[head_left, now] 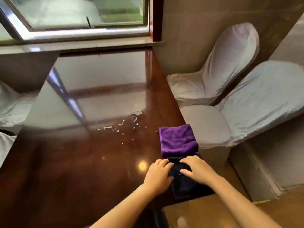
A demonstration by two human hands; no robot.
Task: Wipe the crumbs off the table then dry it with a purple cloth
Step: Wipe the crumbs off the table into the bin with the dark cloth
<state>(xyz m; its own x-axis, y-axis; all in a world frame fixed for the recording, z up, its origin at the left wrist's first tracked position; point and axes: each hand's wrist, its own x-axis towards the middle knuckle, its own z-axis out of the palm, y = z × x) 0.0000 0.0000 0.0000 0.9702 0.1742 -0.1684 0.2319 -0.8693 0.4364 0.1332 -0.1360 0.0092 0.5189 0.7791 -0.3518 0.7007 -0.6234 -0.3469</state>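
Left hand (157,176) and right hand (196,171) lie flat, fingers spread, gripping nothing, on a dark cloth (187,185) just near of the purple cloth (178,140); crumbs (115,128) lie far-left.

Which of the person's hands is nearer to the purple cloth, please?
Right, narrowly. The right hand lies just below the purple cloth; the left hand is lower and leftward.

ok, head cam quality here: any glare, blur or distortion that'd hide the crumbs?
Head view: window reflection washes out the far half of the table; a small ceiling-light hotspot sits near the left hand. Crumbs lie at the edge of the glare, soft but visible. Wide-angle bends the window frame. Overall slightly blurred; dark cloth shows no texture.
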